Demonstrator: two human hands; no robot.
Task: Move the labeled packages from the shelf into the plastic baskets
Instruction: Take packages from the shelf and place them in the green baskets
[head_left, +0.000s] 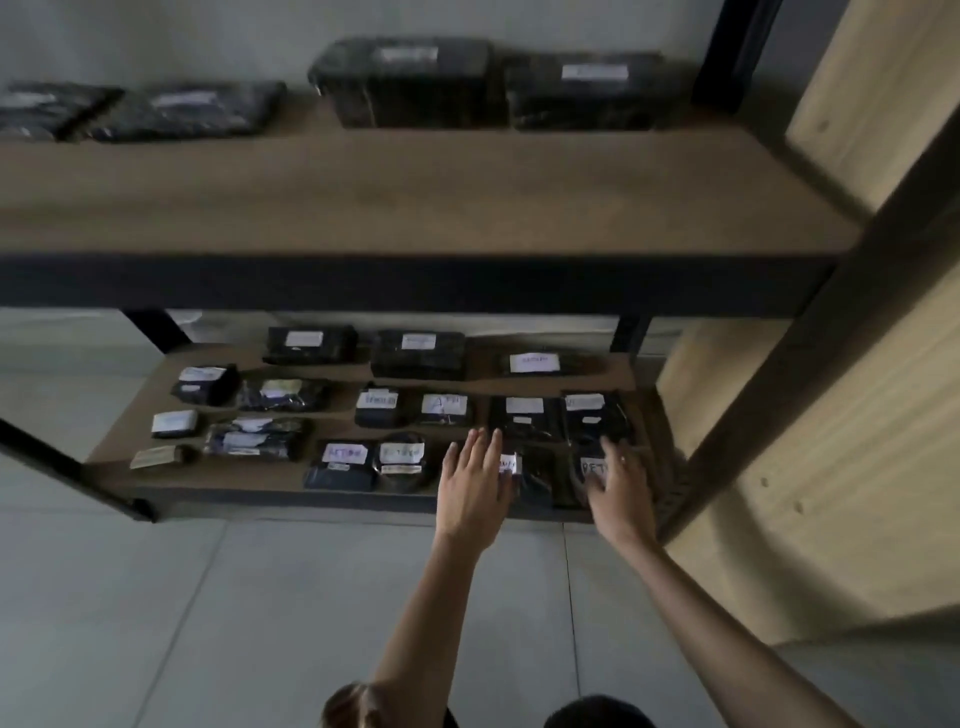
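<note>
We find both hands reaching down to the near right corner of the lower shelf (218, 483). The left hand (475, 486) has its fingers straight and spread, lying against the left edge of a dark labeled package (532, 475) at the shelf's near edge; it has no hold on anything. The right hand (618, 486) rests over a second labeled package (589, 467) just to the right of the first. Its fingers bend slightly over the wrapping, and we cannot tell whether they have taken hold or merely touch it.

Stock remaining: the lower shelf carries many dark wrapped packages in rough rows, each with a white label, among them a round one (401, 462) near the front and blocks (418, 353) along the far side. The upper shelf (415, 197) holds four more packages, two flat ones (192, 111) at far left and two bulky ones (410, 83) at far centre and right. All sit on the shelving.

No plastic basket appears in view, so we cannot confirm how many packages, if any, have been transferred. In our judgement the work is at an early stage or in the middle: the shelves are well stocked, and the present step is the pick-up of the two near right packages, not yet lifted. Nearly all of the visible load is left to move.
</note>
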